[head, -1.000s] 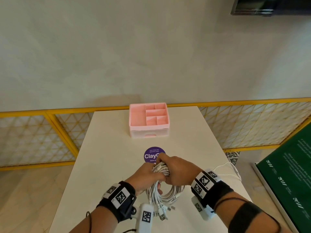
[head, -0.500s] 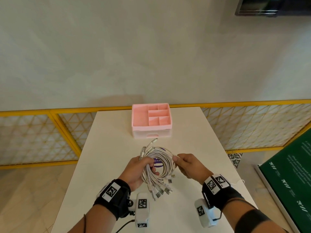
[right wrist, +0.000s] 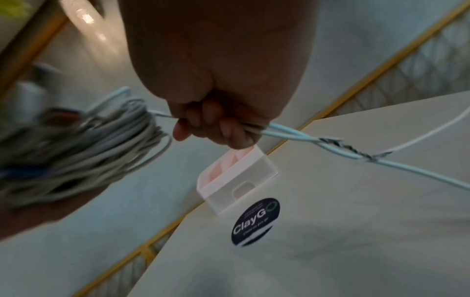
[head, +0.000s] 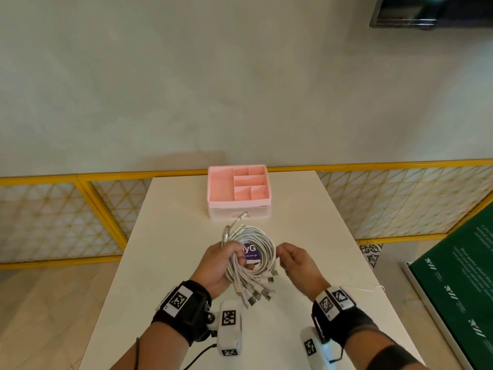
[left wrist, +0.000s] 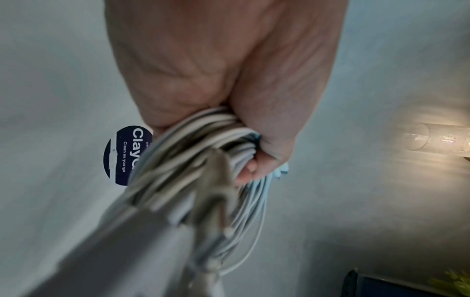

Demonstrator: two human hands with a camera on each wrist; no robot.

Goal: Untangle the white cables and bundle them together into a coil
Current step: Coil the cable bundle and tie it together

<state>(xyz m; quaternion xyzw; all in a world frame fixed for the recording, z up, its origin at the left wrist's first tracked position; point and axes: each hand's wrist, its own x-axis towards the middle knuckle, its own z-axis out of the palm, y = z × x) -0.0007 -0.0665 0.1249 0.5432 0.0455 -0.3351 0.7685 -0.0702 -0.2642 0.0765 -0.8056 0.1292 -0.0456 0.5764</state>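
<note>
A coil of white cables (head: pixel 262 244) hangs just above the white table (head: pixel 170 236), with plug ends sticking out toward me and away from me. My left hand (head: pixel 236 259) grips the coil's left side, fingers wrapped round the bundled strands (left wrist: pixel 203 144). Just off the coil's right edge, my right hand (head: pixel 286 259) has its fingers curled. In the right wrist view those fingers (right wrist: pixel 223 128) pinch a thin white strand (right wrist: pixel 292 133) that runs from the coil (right wrist: pixel 76 144) through the hand and off to the right.
A pink compartment organizer (head: pixel 237 188) stands at the table's far end, close behind the coil. A round purple sticker (head: pixel 251 255) on the tabletop shows through the coil. A loose white cable (head: pixel 373 289) trails at the right table edge. Yellow railings flank the table.
One second ago both hands clasped a bunched bundle. My right hand has let go of it and shifted right onto a single strand; the bundle now spreads as a round coil in my left hand.
</note>
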